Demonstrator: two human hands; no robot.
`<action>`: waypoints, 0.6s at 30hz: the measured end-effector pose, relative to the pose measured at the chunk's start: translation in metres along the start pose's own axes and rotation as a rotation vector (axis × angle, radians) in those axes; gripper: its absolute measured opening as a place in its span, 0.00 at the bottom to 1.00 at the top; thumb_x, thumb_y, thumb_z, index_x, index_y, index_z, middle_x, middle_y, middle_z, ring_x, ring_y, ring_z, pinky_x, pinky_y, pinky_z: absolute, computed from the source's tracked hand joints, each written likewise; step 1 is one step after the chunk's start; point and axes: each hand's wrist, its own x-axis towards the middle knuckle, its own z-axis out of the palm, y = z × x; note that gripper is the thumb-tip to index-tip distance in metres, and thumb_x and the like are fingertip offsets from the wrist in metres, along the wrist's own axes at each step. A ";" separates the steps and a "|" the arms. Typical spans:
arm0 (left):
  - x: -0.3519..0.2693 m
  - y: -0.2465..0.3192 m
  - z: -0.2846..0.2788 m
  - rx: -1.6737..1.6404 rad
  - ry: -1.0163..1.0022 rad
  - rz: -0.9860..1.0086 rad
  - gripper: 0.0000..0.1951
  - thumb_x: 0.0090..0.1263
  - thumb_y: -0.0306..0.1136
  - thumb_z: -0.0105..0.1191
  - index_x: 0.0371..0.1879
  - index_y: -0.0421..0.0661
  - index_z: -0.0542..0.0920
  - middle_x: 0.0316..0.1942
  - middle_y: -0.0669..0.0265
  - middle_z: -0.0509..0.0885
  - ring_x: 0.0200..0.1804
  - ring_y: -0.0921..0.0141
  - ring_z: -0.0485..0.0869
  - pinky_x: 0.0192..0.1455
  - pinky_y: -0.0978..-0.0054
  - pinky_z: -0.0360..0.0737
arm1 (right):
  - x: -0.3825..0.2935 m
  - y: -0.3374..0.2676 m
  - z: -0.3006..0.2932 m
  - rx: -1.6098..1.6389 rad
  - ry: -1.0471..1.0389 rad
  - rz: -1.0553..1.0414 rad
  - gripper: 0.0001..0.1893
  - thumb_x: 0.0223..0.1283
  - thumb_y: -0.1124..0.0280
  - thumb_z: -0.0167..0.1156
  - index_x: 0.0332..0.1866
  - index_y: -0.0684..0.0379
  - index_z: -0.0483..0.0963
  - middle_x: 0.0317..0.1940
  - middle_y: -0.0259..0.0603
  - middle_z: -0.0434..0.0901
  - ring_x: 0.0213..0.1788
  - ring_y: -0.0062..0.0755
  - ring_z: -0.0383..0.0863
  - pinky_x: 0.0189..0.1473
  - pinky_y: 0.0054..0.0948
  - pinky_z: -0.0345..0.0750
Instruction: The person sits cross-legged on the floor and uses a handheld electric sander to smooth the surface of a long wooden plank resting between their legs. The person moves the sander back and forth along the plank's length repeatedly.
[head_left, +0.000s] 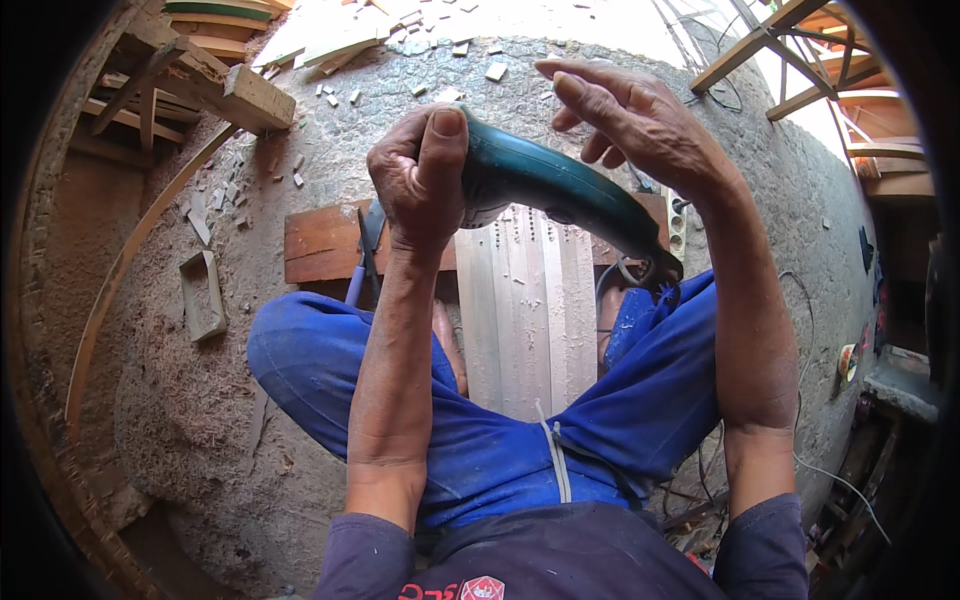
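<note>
My left hand (426, 169) is closed around one end of a dark green corded power tool (551, 169), its thumb on top. The tool is held up above several pale wooden strips (517, 322) that lie side by side between my legs, with small holes and shavings on them. Its exact kind cannot be told, since its underside is mostly hidden. My right hand (619, 120) is raised just above the tool's other half, fingers apart, holding nothing. Beneath the strips' far end lies a reddish-brown board (330, 244).
A purple-handled tool (356, 285) leans at the board's left. A white power strip (676, 225) lies to its right. A small rectangular frame (202, 296), wood offcuts (495, 71) and shavings lie on the floor. A wooden beam (259, 101) juts in at upper left; cables run at right.
</note>
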 end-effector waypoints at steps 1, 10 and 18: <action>0.001 0.004 -0.010 0.025 -0.025 0.026 0.28 0.70 0.58 0.58 0.32 0.37 0.84 0.25 0.72 0.79 0.33 0.77 0.75 0.38 0.75 0.73 | 0.015 0.021 -0.005 0.054 0.122 -0.008 0.35 0.71 0.35 0.49 0.71 0.51 0.72 0.45 0.45 0.86 0.41 0.28 0.87 0.42 0.32 0.87; 0.032 0.069 -0.063 0.122 0.049 0.091 0.30 0.73 0.57 0.52 0.35 0.35 0.85 0.28 0.65 0.82 0.32 0.76 0.78 0.37 0.77 0.74 | 0.014 0.297 0.067 -0.442 0.276 0.583 0.17 0.59 0.65 0.58 0.52 0.58 0.82 0.53 0.57 0.83 0.58 0.57 0.82 0.60 0.48 0.78; 0.032 0.080 -0.136 0.232 -0.018 0.111 0.41 0.72 0.70 0.40 0.36 0.34 0.84 0.29 0.61 0.82 0.31 0.72 0.79 0.34 0.76 0.74 | -0.027 0.318 0.125 -0.570 0.283 0.696 0.15 0.64 0.66 0.61 0.53 0.58 0.78 0.56 0.54 0.78 0.60 0.57 0.78 0.58 0.50 0.78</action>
